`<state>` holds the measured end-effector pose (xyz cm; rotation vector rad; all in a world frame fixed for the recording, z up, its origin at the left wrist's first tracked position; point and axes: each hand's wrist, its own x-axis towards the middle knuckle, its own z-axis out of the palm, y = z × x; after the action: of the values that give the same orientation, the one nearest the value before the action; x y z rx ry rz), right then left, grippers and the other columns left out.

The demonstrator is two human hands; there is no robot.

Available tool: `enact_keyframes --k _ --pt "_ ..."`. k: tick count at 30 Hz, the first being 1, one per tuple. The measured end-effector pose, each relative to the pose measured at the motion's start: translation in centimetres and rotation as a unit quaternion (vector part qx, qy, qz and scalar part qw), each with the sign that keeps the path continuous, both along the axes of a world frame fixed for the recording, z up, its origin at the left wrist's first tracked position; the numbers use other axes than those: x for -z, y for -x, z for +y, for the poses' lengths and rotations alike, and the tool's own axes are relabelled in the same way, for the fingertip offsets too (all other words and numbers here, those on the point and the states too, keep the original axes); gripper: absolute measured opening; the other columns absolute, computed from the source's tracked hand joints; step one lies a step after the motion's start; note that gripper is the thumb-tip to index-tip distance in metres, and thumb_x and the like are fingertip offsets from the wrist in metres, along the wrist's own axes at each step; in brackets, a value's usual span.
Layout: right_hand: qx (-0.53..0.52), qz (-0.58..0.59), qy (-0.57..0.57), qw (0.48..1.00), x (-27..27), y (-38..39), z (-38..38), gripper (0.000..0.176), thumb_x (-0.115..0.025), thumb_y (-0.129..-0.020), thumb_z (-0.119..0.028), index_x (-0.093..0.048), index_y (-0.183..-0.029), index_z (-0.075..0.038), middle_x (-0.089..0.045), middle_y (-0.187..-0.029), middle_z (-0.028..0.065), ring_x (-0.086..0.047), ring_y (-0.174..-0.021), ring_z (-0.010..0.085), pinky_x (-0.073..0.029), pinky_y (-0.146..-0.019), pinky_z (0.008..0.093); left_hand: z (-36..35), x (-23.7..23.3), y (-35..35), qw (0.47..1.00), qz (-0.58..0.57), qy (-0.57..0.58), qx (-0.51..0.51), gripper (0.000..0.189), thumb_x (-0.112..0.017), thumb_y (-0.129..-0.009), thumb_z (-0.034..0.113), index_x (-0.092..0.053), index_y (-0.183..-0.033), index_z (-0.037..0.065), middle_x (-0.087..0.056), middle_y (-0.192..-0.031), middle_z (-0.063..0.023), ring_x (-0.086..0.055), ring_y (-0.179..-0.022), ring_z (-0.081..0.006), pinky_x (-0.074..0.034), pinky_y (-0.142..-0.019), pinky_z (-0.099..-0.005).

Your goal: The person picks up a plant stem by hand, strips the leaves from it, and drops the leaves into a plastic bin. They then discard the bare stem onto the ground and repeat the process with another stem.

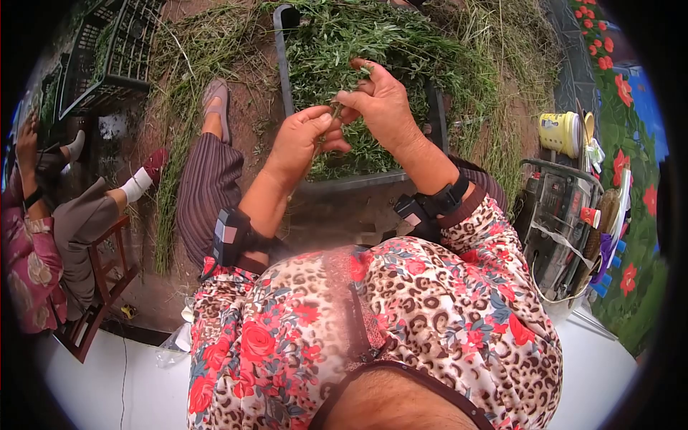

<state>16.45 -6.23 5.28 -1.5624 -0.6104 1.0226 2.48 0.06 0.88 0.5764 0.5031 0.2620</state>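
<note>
My left hand (299,143) is closed, thumb against fingers, on a thin green leafy stem (337,110) whose lower end trails down along the wrist. Just right of it, my right hand (383,107) pinches the same stem higher up, thumb and index finger together. The two hands nearly touch. Beneath and beyond them stands a dark plastic crate (281,61) heaped with green leafy sprigs (344,39). Some of the stem blends into the leaves behind it.
Cut stalks (208,46) lie on the ground left of the crate, with more stalks (505,107) on its right. A black slatted crate (118,54) stands upper left. Another person (43,244) sits at left. A yellow bucket (559,135) stands on the right.
</note>
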Motion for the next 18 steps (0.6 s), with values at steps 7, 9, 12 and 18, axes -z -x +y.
enact_keyframes --k 7,9,12,18 --pt "-0.020 -0.016 0.003 1.000 0.5 -0.5 -0.1 0.054 -0.063 -0.077 -0.002 -0.036 -0.124 0.009 -0.058 -0.071 0.0057 -0.058 -0.058 0.0116 -0.050 -0.052 0.0237 -0.1 0.7 -0.2 0.998 -0.037 0.054 -0.026 0.021 -0.045 -0.090 0.010 -0.049 -0.104 -0.006 -0.052 -0.081 -0.0040 -0.051 -0.068 -0.0106 -0.054 -0.073 -0.0356" --pt "0.002 -0.004 -0.011 1.000 0.6 -1.1 -0.1 0.053 -0.062 -0.078 -0.002 -0.036 -0.123 0.008 -0.059 -0.073 0.0073 -0.059 -0.058 0.0122 -0.051 -0.052 0.0244 0.3 4.2 0.1 0.991 -0.117 0.063 -0.026 0.023 -0.045 -0.091 0.009 -0.048 -0.107 -0.007 -0.057 -0.085 -0.0083 -0.057 -0.073 -0.0149 -0.054 -0.075 -0.0392" --pt "0.024 0.008 -0.025 0.999 0.1 -1.9 0.0 0.047 -0.061 -0.079 -0.001 -0.039 -0.121 0.005 -0.061 -0.076 0.0092 -0.061 -0.062 0.0134 -0.053 -0.053 0.0255 0.7 5.5 0.3 0.988 -0.140 0.066 -0.003 0.015 -0.048 -0.090 0.008 -0.052 -0.098 -0.004 -0.056 -0.079 -0.0050 -0.057 -0.070 -0.0135 -0.055 -0.075 -0.0389" --pt "0.033 0.048 -0.034 0.998 0.3 -3.1 -0.2 0.045 -0.062 -0.079 -0.002 -0.041 -0.119 0.002 -0.060 -0.075 0.0071 -0.062 -0.067 0.0138 -0.052 -0.052 0.0250 0.6 3.4 0.4 0.999 -0.038 0.016 -0.002 0.015 -0.054 -0.088 0.010 -0.054 -0.098 -0.001 -0.059 -0.079 -0.0043 -0.058 -0.073 -0.0120 -0.055 -0.074 -0.0376"
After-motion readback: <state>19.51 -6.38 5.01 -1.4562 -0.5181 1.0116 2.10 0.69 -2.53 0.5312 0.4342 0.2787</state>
